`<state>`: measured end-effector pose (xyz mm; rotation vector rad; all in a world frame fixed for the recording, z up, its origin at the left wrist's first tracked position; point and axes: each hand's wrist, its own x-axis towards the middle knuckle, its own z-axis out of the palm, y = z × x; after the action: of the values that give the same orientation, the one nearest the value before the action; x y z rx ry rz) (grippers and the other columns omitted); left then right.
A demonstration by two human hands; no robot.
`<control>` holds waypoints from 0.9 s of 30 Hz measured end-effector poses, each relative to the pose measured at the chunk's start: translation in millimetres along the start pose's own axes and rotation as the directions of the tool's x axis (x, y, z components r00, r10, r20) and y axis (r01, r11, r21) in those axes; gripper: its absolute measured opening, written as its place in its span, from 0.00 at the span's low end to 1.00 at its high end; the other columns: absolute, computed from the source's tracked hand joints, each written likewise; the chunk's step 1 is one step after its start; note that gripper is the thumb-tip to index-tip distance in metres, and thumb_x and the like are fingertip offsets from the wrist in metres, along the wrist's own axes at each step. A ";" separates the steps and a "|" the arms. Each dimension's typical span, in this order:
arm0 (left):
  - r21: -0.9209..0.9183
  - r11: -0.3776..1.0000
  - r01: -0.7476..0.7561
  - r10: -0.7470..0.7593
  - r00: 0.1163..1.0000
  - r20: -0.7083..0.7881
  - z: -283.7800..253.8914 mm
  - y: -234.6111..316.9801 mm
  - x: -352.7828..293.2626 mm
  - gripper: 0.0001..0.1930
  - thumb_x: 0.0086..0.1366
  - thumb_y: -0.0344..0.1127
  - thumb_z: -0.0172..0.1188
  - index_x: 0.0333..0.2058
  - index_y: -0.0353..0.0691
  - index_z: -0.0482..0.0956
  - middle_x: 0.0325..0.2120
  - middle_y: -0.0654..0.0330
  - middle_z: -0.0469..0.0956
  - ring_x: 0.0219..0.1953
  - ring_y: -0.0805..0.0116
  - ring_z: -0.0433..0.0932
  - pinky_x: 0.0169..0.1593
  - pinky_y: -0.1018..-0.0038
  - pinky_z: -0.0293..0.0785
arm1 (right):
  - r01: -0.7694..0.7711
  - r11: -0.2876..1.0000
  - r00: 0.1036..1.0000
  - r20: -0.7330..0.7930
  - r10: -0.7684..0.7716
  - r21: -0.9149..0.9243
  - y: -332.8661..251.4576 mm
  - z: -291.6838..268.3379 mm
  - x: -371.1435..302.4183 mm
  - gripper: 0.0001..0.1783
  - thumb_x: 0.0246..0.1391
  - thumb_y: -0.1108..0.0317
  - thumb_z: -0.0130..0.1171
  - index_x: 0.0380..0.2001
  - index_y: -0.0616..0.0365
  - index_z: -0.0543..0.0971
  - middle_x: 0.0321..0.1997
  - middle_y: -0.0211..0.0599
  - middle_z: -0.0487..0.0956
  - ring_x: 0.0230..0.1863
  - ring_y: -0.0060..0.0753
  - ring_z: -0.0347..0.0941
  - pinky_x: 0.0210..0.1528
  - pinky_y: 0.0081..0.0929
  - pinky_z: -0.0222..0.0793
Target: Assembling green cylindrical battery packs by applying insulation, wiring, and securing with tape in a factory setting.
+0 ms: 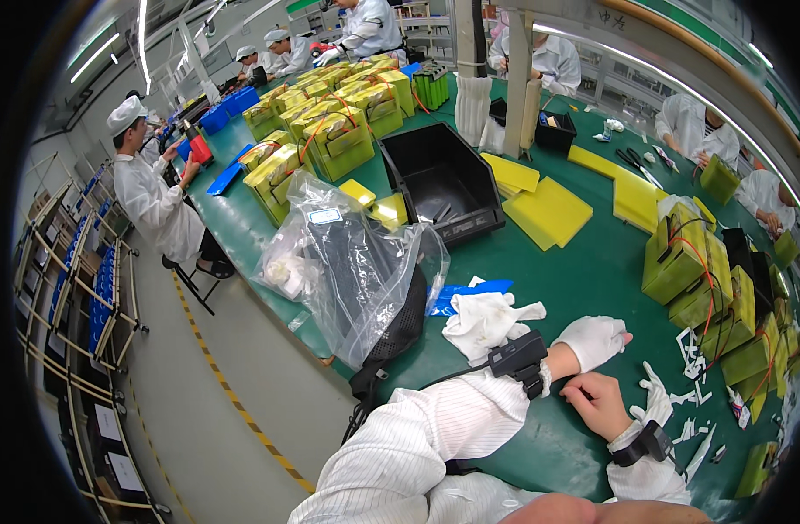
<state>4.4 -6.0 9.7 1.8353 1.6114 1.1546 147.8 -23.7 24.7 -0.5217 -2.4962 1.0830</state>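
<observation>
My left hand (592, 342) wears a white glove with bare fingertips showing at its far end. It rests above the green table (540, 271), its fingers curled in, with nothing visible in them. A black device is strapped on my left wrist, over the white striped sleeve. Just below lies my right hand (599, 407), bare and loosely closed, its fingertips close to the left cuff. No object shows in it, though its palm is hidden. Another black wrist device (646, 444) sits on that arm. Crumpled white gloves (489, 323) lie beyond my left wrist.
A clear plastic bag (348, 271) and a black bin (442, 183) stand ahead. Yellow sheets (548, 212) lie beside the bin. Yellow-wrapped battery packs (341, 140) crowd the far left; more packs (675, 253) with wires stand right. White scraps (693, 402) are near my right hand. Co-workers sit around.
</observation>
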 end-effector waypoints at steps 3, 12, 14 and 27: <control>-0.011 1.000 -0.015 0.015 1.000 -0.010 1.7 -1.3 0.4 0.10 0.64 0.40 0.53 0.31 0.41 0.77 0.29 0.50 0.80 0.35 0.47 0.78 0.39 0.57 0.73 | -0.002 1.000 1.000 0.001 0.002 0.011 0.9 -0.3 -1.2 0.05 0.51 0.71 0.61 0.27 0.62 0.80 0.25 0.39 0.79 0.25 0.34 0.75 0.29 0.26 0.68; -0.013 1.000 -0.007 0.007 1.000 -0.028 3.7 -1.0 0.4 0.11 0.64 0.41 0.54 0.29 0.40 0.76 0.28 0.49 0.79 0.34 0.46 0.77 0.38 0.56 0.72 | -0.014 1.000 1.000 0.004 0.014 0.007 0.0 -0.5 -1.1 0.05 0.51 0.71 0.61 0.27 0.63 0.81 0.25 0.39 0.79 0.25 0.34 0.75 0.29 0.25 0.69; -0.011 1.000 -0.015 0.015 0.999 -0.035 4.0 -1.8 0.4 0.12 0.64 0.41 0.54 0.28 0.39 0.75 0.27 0.49 0.79 0.34 0.46 0.77 0.38 0.56 0.72 | -0.001 1.000 1.000 -0.002 0.001 -0.001 0.4 -0.1 -0.7 0.05 0.50 0.73 0.59 0.27 0.63 0.81 0.24 0.38 0.79 0.25 0.30 0.75 0.29 0.24 0.69; -0.025 0.998 -0.057 0.055 0.996 -0.065 5.4 -2.3 -0.5 0.11 0.64 0.40 0.53 0.28 0.40 0.75 0.27 0.50 0.79 0.33 0.47 0.77 0.37 0.57 0.72 | -0.014 1.000 1.000 -0.021 0.014 -0.008 -1.5 1.7 -0.9 0.04 0.50 0.74 0.59 0.26 0.64 0.80 0.23 0.37 0.78 0.23 0.28 0.75 0.27 0.22 0.69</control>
<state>7.3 -4.8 4.8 1.8548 1.5802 1.2651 147.4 -26.1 24.5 -0.5508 -2.4837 1.0673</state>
